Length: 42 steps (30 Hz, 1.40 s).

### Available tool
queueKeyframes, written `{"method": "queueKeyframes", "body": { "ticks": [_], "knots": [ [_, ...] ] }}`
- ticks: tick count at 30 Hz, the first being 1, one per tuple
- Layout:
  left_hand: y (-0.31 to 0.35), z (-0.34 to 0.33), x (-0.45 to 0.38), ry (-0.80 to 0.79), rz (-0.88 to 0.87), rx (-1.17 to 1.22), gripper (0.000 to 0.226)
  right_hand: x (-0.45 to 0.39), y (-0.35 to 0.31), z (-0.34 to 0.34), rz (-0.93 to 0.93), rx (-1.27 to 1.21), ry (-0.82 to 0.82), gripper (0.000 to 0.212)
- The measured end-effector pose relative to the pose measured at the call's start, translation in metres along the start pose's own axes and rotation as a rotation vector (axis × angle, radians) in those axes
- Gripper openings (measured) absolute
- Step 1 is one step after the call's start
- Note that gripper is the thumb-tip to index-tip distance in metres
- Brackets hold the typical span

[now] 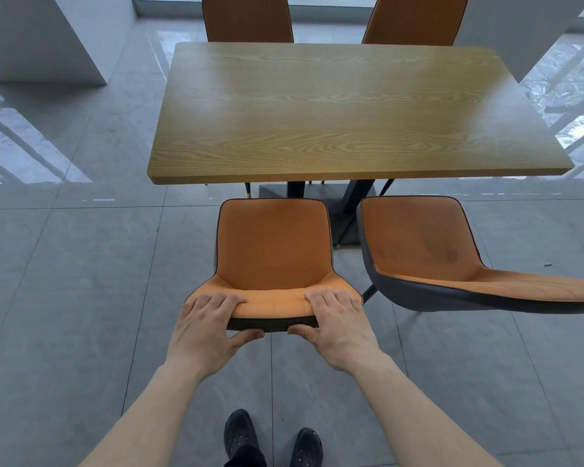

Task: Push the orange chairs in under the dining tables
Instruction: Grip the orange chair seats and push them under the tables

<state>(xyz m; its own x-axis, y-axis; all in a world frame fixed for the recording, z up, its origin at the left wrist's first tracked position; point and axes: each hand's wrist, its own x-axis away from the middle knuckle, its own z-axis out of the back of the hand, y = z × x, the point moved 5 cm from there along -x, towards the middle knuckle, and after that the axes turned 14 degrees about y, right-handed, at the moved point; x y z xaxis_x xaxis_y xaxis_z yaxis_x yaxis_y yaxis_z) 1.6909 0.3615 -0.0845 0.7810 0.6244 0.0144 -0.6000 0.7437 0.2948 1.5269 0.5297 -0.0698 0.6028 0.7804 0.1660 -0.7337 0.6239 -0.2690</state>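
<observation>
Gripping orange chair (pixel 273 251) backrest, left hand (pixel 204 326), right hand (pixel 338 323), seat facing table (pixel 351 109)

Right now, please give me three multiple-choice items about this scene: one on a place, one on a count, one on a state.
1. Where does the second near-side chair stand relative to the gripped chair?
A. right
B. left
C. behind

2. How many orange chairs show?
A. two
B. four
C. six

3. What do the hands do?
A. hang free
B. grip the backrest top
C. rest on the table

Key: 1 A, it stands to the right. 2 B, two near, two far. 3 B, left hand and right hand curl over the backrest.
</observation>
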Motion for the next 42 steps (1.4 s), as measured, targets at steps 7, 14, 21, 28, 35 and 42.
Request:
{"method": "queueKeyframes", "body": {
  "ticks": [7, 14, 21, 28, 35, 42],
  "knots": [
    [0.003, 0.003, 0.001, -0.021, 0.012, 0.001, 0.081, 0.000, -0.002, 0.004, 0.000, 0.005, -0.006, 0.078],
    [0.001, 0.006, -0.002, -0.099, 0.011, -0.021, 0.090, -0.001, -0.005, 0.014, -0.004, -0.015, -0.063, 0.084],
    [0.014, 0.046, 0.002, -0.039, 0.034, -0.006, 0.089, 0.009, -0.002, 0.040, -0.010, -0.019, -0.085, 0.091],
    [0.006, 0.103, 0.000, 0.025, 0.081, -0.029, 0.084, -0.005, -0.035, 0.071, 0.053, 0.001, -0.088, 0.092],
    [-0.061, 0.158, 0.000, 0.100, 0.179, -0.029, 0.086, -0.039, -0.117, 0.091, 0.168, 0.014, -0.034, 0.092],
    [-0.188, 0.216, -0.005, 0.189, 0.250, 0.011, 0.088, -0.100, -0.259, 0.098, 0.316, 0.015, 0.015, 0.093]
  ]
}}
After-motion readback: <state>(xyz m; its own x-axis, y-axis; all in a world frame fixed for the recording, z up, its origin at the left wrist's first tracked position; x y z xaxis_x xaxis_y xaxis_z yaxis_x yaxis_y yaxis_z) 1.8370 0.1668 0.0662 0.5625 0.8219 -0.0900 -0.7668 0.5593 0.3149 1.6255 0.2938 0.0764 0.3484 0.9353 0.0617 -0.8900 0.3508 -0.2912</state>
